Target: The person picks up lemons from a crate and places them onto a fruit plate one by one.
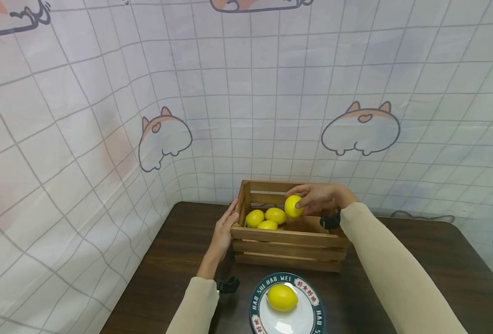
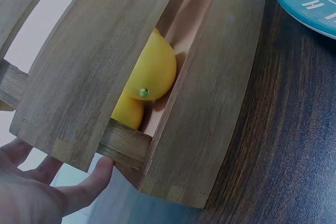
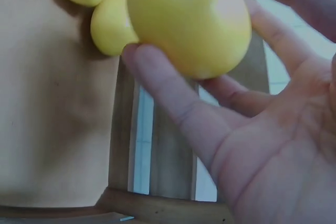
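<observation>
Left hand [image 1: 223, 233] rests against the left end of a slatted wooden crate [image 1: 288, 237], fingers fairly straight along it, just touching, no pinch that I can make out from here. Inside that end, three lemons [image 1: 276, 215] lie bunched on the crate floor. In front of the crate, nearer me, a plate [image 1: 284, 323] carries a single lemon [image 1: 282, 297], neither hand on it. Next, over the crate's inside, the held lemon [image 1: 293, 206], pinched between thumb and fingers of the right hand [image 1: 323, 197], grip about as wide as the fruit; exact height hard to judge. Count: three in crate, one in hand, one on plate. I'd call it partway. Can't tell if lemons are going in or coming out, so what's left is either the held and plated ones or mostly the crate's three. Writing: plate rim reads HAO SHI HAO WEI, white capitals on dark green, starting over at right, rest out of view; red Chinese characters on pale panels, too small to read surely. No labels seen on crate or fruit.
</observation>
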Demonstrator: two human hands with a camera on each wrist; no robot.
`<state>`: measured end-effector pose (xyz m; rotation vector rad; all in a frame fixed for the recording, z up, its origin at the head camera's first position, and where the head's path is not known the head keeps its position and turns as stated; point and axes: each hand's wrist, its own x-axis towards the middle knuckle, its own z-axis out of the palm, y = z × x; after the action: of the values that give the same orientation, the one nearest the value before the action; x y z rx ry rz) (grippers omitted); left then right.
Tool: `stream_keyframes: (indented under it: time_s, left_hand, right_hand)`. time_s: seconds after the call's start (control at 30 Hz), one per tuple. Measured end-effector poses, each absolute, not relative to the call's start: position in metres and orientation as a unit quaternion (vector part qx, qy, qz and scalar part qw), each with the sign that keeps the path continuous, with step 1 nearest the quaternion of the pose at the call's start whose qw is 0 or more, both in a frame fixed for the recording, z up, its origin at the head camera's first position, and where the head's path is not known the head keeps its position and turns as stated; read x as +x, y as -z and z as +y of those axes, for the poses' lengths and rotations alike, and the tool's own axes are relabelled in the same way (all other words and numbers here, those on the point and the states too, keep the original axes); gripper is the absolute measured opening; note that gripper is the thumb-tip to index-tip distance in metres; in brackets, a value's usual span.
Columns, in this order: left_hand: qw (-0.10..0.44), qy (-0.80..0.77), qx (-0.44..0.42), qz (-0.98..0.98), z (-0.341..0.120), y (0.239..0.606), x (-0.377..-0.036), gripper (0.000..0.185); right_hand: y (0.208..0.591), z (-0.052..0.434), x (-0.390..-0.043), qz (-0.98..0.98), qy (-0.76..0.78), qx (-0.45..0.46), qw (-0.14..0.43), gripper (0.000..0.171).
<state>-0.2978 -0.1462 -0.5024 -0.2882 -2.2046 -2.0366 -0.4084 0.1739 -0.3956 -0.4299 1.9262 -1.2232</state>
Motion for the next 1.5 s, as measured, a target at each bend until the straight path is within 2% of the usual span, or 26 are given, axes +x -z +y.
stream_keyframes:
  time_s: [0.27,0.9,1.5]
  left_hand:
    - [0.062,0.674,-0.096,-0.729,-0.146,0.502,-0.299,0.050]
    - [0.063,0.674,-0.097,-0.730,-0.146,0.502,-0.299,0.051]
    - [0.060,0.673,-0.099,-0.730,-0.145,0.502,-0.299,0.051]
  right_hand:
    - [0.386,0.172,-0.402,0.738,0.511,-0.234,0.374,0.072]
    - [0.378,0.162,-0.387,0.729,0.548,-0.262,0.317,0.080]
    - [0.373,0.164,-0.358,0.759,0.487,-0.347,0.255,0.061]
